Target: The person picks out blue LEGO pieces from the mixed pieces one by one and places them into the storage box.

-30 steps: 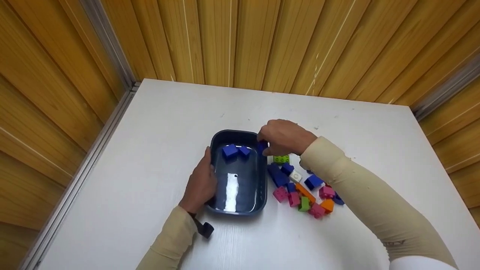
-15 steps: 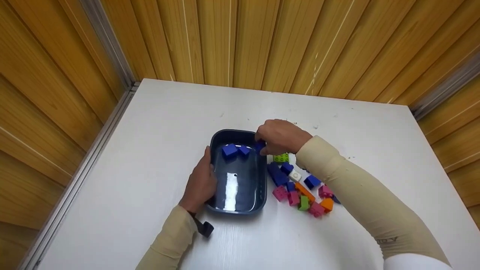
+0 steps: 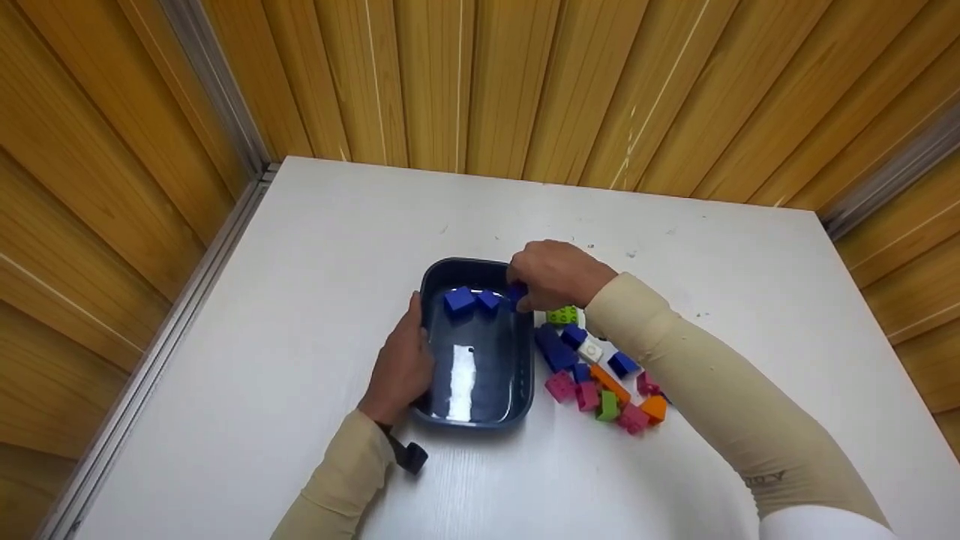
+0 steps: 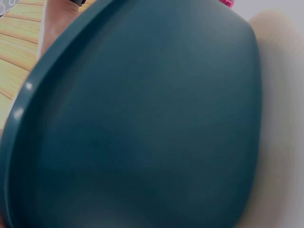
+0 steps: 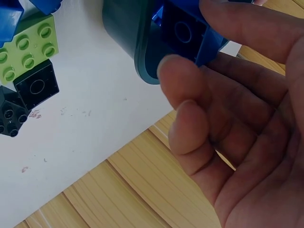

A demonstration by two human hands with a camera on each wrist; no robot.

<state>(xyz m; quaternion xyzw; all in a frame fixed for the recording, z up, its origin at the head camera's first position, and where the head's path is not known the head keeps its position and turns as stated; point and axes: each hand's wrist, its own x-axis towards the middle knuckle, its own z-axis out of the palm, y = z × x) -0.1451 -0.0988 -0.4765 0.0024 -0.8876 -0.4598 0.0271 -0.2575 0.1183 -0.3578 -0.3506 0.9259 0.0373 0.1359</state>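
Note:
A dark blue rectangular dish point(image 3: 487, 382) stands on the white table, with two blue toy bricks point(image 3: 460, 302) lying near its far end. My left hand point(image 3: 399, 367) holds the dish by its left rim. In the left wrist view the dish wall point(image 4: 147, 114) fills most of the picture and hides the fingers. Over the far right rim, my right hand point(image 3: 559, 271) pinches a blue toy brick point(image 3: 517, 292). The right wrist view has this brick point(image 5: 183, 35) between thumb and fingertips, its hollow underside showing, overlapping the dish's inside.
To the right of the dish lies a loose heap of toy bricks: long blue brick point(image 3: 555, 349), white brick point(image 3: 591, 351), orange brick point(image 3: 610, 385), pink brick point(image 3: 560, 387) and green bricks point(image 3: 562, 316). Wood-patterned panels point(image 3: 495, 82) stand behind the table.
My right hand has shifted slightly left with the blue brick, further over the dish's rim. The left hand and the dish have stayed in place.

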